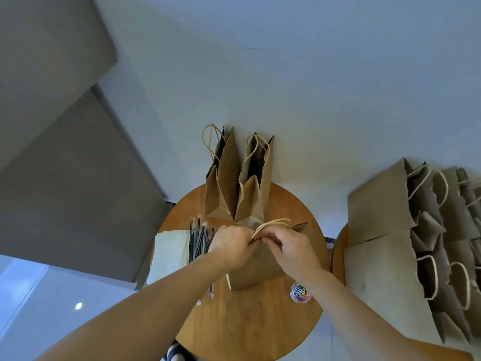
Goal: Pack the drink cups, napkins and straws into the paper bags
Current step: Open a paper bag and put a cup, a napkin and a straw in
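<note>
At the middle of the round wooden table [255, 321], the top of a brown paper bag [256, 272] is gripped by the left hand [230, 246] and the right hand [294, 250], the fingers of both curled round the paper just under its twine handles [273, 222]. Wrapped black straws [197, 241] and a stack of napkins [170, 251] are laid just left of it, a small tub of what appear to be coloured paper clips [300, 293] is set by the right forearm, and two open bags [223, 183] are stood at the far edge, against the wall
</note>
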